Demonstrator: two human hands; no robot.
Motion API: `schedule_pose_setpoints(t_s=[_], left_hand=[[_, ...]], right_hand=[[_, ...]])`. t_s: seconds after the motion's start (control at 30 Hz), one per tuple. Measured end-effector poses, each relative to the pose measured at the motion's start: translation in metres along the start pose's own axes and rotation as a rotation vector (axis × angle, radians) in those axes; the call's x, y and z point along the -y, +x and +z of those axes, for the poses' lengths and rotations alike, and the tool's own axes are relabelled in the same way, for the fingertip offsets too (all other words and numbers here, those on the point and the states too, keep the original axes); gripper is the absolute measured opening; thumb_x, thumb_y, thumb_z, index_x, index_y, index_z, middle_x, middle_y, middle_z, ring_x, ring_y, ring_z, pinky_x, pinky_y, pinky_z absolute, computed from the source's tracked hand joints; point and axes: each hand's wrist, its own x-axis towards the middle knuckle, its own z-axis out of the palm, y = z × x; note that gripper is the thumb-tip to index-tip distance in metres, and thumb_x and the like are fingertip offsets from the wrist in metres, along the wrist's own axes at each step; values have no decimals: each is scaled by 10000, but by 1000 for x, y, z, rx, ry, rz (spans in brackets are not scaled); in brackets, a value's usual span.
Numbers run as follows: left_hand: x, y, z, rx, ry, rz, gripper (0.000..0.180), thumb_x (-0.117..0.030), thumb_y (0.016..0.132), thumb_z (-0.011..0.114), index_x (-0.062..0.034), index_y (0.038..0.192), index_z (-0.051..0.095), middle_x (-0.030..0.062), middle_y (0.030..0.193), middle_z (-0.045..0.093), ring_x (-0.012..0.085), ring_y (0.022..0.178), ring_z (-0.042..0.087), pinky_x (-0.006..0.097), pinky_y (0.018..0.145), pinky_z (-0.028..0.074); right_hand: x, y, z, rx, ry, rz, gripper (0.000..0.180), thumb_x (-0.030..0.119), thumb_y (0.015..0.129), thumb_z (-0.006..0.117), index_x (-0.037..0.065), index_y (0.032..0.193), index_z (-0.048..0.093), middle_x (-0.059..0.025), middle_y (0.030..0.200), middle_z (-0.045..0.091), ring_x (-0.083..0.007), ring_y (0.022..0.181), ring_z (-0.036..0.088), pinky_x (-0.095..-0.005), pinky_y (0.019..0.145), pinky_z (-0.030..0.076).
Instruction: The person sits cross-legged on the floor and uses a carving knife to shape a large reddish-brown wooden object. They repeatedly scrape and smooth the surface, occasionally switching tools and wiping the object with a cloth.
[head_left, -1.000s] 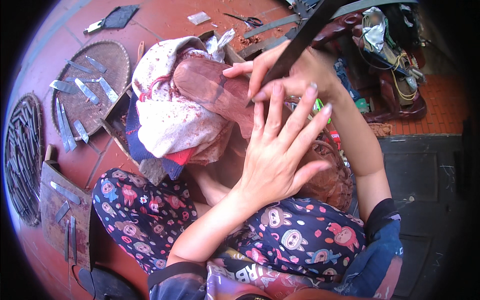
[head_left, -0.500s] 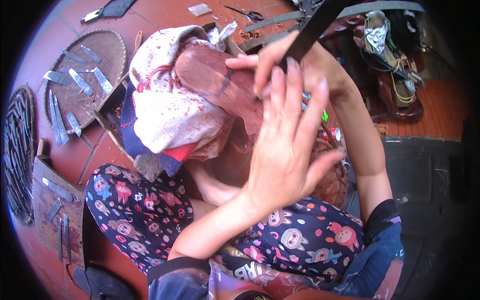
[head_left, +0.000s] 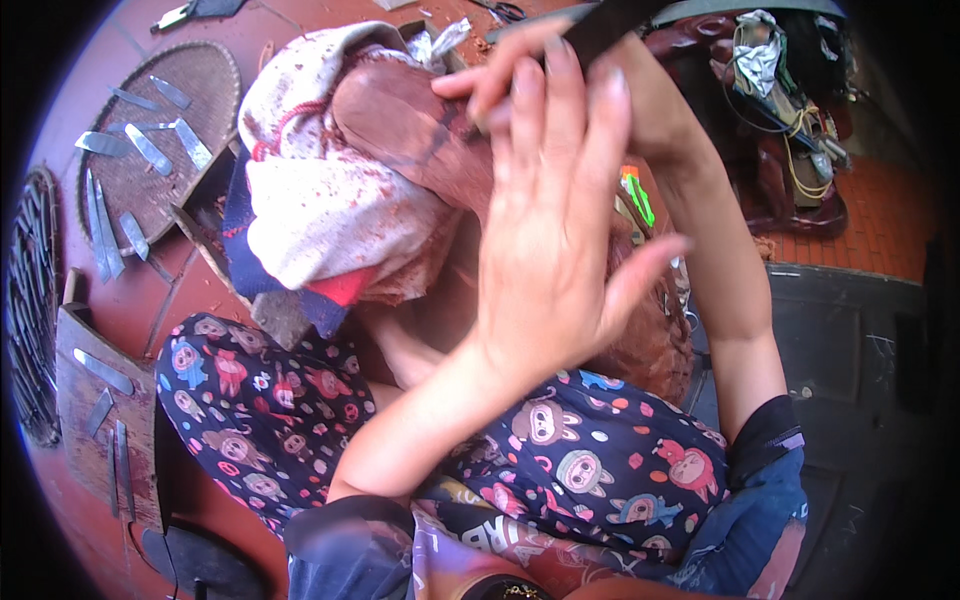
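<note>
Reddish wood piece point(head_left: 420, 130) under both hands: left hand point(head_left: 555, 230) spread flat, right hand point(head_left: 540, 70) gripping dark blade point(head_left: 610, 20).

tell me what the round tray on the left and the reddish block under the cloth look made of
Round tray: looks like woven bamboo or rattan, matte brown, with a visible weave and rim.
Reddish block: likely wood, smooth and dull red-brown, with reddish dust staining the white cloth around it.

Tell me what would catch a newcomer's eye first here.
The left hand, fingers spread, fills the centre, laid over the right hand gripping a dark blade. Under them lies a reddish-brown wooden block on stained white cloth. At far left, a round woven tray holds grey metal blades.
</note>
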Motion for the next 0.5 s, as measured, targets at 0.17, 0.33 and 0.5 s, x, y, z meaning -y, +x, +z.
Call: schedule_pose_setpoints(t_s=[0.17,0.33,0.5], left_hand=[[-1,0,3,14,66,21,932,-363,836,758,-4,1548,276,350,1592,133,538,1477,109,532,1183,204],[-13,-10,4,55,-39,-55,905,-346,806,759,-47,1542,325,341,1592,144,535,1476,114,566,1184,183],[-7,11,9,47,-13,-19,907,-376,808,753,-47,1540,331,355,1587,135,534,1477,112,576,1186,176]], right_hand=[[-5,-8,0,-42,130,-10,219,169,873,710,-48,848,703,-125,767,673,-284,845,709,-551,1064,458],[-14,-8,-6,63,145,-53,125,83,841,743,-26,889,706,-103,823,683,-343,987,699,-505,1022,486],[2,-15,-10,-73,149,100,107,41,832,731,-33,901,698,-102,812,689,-373,1083,672,-506,1040,467]])
